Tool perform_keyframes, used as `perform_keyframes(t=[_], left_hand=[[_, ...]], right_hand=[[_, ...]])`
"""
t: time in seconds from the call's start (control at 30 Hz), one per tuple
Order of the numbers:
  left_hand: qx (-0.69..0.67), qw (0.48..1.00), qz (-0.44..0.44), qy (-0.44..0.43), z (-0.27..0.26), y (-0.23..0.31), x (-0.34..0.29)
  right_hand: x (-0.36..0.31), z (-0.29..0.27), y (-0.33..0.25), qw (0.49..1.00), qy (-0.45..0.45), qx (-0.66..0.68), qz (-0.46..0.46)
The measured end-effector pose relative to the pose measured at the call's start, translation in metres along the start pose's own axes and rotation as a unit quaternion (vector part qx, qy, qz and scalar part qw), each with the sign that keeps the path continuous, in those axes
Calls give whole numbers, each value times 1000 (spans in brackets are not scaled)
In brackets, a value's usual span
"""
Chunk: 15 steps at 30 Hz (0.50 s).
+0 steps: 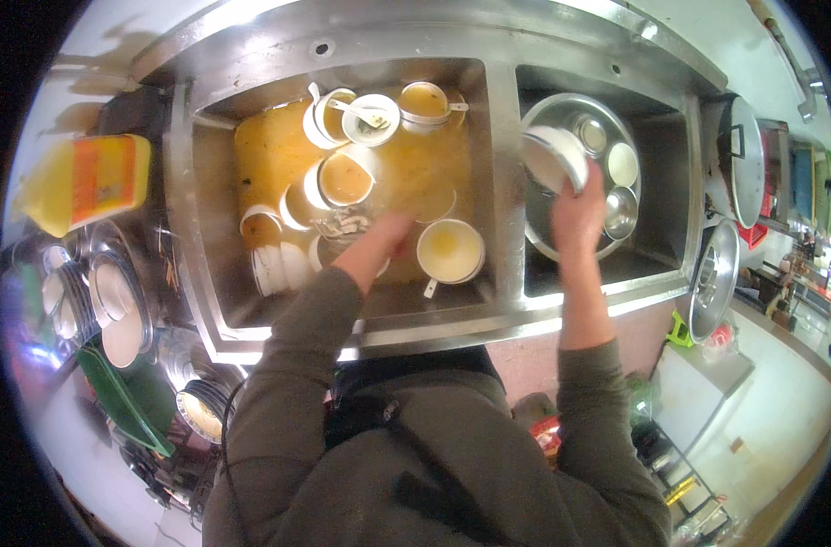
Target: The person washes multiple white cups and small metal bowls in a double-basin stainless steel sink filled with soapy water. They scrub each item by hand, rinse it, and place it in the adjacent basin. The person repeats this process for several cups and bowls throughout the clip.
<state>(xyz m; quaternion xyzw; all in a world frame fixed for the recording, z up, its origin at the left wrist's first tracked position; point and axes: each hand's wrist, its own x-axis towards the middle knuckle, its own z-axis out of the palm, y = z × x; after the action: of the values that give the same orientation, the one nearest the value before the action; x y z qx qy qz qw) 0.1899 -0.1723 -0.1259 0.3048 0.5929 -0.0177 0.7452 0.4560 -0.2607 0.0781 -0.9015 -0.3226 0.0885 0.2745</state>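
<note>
My right hand (579, 211) is closed on the rim of a white bowl (550, 157). It tilts the bowl over a large round metal basin (636, 137) in the right sink compartment. Small metal and white bowls (621, 165) lie in that basin. My left hand (395, 233) is low in the left compartment, over cloudy orange-brown water (279, 150); blur hides its fingers. Beside its wrist is a crumpled grey-white thing (343, 222) I cannot make out. A white handled bowl (451, 251) with yellowish liquid sits just right of this hand.
Several white bowls (345, 178) and a white spoon (370, 116) crowd the left compartment. A metal divider (507, 191) separates the compartments. Left of the sink stand a yellow jug (87, 182) and stacked plates (115, 292); a metal bowl (714, 281) leans at the right.
</note>
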Motion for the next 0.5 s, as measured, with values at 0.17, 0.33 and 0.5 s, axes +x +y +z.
perform_keyframes(t=[0.17,0.33,0.5], left_hand=[[9,999,-40,16,17,-11,32],[-51,998,-39,5,-5,19,-14],[79,992,-3,98,-52,37,-70]], right_hand=[[12,-34,106,976,-115,-166,78],[-5,-29,126,955,-115,-255,98],[-38,-4,24,992,-128,17,-3]])
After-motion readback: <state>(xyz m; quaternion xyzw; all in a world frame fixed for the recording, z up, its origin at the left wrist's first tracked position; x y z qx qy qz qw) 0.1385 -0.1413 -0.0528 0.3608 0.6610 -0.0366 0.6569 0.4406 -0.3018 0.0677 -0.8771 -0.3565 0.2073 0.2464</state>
